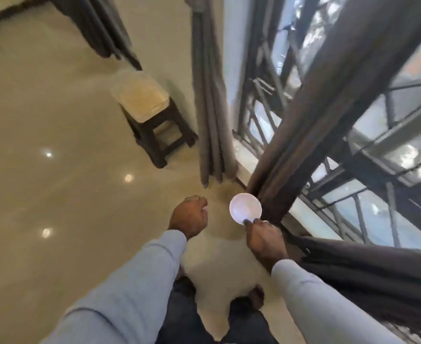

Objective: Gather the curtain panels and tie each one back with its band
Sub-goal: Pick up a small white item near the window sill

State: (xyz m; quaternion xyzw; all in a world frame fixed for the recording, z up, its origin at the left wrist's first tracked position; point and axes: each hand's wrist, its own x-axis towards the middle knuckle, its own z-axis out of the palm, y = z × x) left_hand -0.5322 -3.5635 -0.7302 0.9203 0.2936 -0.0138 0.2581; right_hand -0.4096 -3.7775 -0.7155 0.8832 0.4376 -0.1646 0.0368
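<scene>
right hand (266,240): my fingers (250,222) pinch the rim of a smooth white round disc (245,207), just beside the dark pleated curtain (301,135) | left hand (190,216): curled in a fist, whether holding anything I cannot tell | grey curtain (210,108) hangs bunched by the window | padded stool (147,108) on glossy floor (43,194)

A dark wooden stool (152,112) with a pale cushioned seat stands on the glossy cream floor (55,145), close to the cream wall (159,33). Bright spots of light reflect off the floor tiles. To the right, a large window (378,135) with dark metal bars and frames runs along above a white sill (247,157).
</scene>
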